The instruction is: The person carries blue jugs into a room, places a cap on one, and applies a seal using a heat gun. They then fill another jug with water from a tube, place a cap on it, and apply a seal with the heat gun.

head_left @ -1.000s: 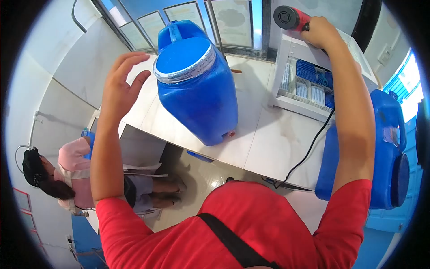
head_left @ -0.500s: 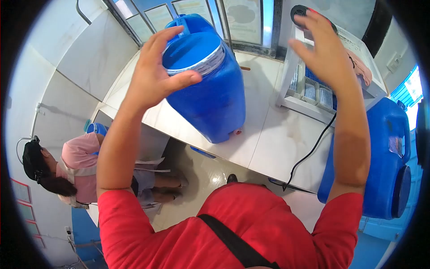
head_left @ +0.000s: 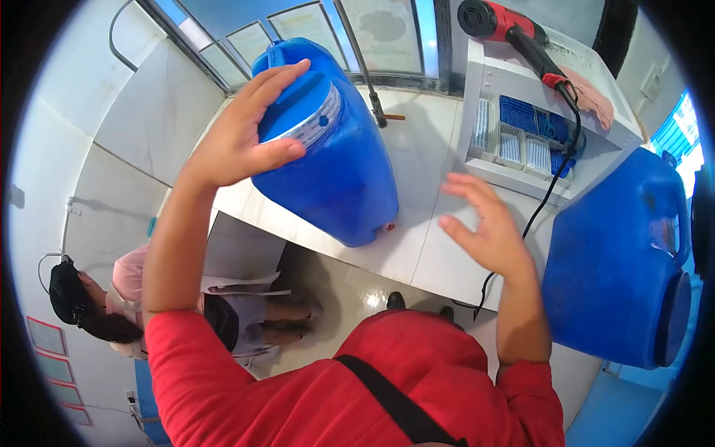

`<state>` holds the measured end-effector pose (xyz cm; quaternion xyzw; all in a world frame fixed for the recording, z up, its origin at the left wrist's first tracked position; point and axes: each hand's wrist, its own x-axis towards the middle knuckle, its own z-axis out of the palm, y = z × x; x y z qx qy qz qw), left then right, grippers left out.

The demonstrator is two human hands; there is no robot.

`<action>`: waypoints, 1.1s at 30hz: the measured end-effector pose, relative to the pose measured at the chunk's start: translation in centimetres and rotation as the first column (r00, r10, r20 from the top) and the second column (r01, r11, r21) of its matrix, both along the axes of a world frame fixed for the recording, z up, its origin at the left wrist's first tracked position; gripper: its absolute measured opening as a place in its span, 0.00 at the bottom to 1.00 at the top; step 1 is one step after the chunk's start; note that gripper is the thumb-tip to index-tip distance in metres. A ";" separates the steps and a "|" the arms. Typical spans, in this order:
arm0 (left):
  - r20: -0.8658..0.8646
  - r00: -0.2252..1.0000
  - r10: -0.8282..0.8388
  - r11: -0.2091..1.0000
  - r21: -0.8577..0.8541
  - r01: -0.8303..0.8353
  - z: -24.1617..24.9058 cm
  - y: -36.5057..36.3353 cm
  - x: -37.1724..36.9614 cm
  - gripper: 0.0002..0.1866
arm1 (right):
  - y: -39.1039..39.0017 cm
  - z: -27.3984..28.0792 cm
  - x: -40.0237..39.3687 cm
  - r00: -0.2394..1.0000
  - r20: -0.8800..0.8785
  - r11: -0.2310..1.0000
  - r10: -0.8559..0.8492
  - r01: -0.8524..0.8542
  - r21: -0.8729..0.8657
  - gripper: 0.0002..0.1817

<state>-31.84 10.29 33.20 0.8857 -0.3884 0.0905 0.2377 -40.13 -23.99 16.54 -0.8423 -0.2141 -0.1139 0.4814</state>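
A large blue plastic jug (head_left: 342, 186) stands on the white tiled counter. A printed white band (head_left: 316, 123) runs around the side of its wide blue cap (head_left: 294, 104). My left hand (head_left: 234, 141) is at the left of the cap, thumb and fingers spread across its width; whether it touches cannot be told. My right hand (head_left: 488, 227) is above the counter to the jug's right, fingers apart and holding nothing. Beyond it, a red and black heat gun (head_left: 506, 30) with a black cord lies on top of a white shelf unit (head_left: 596, 138).
Small baskets (head_left: 525, 149) fill the shelf, and a pink glove (head_left: 588, 97) hangs over its top. Another blue jug (head_left: 614, 261) is at the right. A metal pipe with a valve (head_left: 380, 112) rises behind the counter. At the left, a person in a pink top (head_left: 130, 276) works nearby.
My right hand has come down from in front of the heat gun to above the counter. My left hand keeps its spread shape by the cap. The view has shifted slightly.
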 end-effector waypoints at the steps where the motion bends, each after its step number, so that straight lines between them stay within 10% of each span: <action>1: -0.002 1.000 -0.002 1.000 0.002 0.002 -0.1 0.5 0.5 0.49 | 1.0 -0.7 0.0 0.998 -0.025 0.999 0.054 -0.054 0.003 0.23; 12: 0.097 0.980 -0.175 0.983 0.066 0.169 0.6 1.7 1.3 0.53 | 6.8 -2.3 -1.1 0.914 -0.174 0.923 0.367 -0.381 -0.054 0.24; 17: 0.312 0.949 -0.043 0.998 0.060 0.025 0.8 1.6 -3.9 0.16 | 5.5 -2.5 -1.7 0.908 -0.207 0.926 0.365 -0.377 -0.017 0.23; 33: 0.220 0.975 -0.024 0.999 -0.026 0.030 0.1 2.6 -3.0 0.18 | 6.3 -5.1 -1.8 0.860 -0.319 0.899 0.399 -0.435 -0.050 0.25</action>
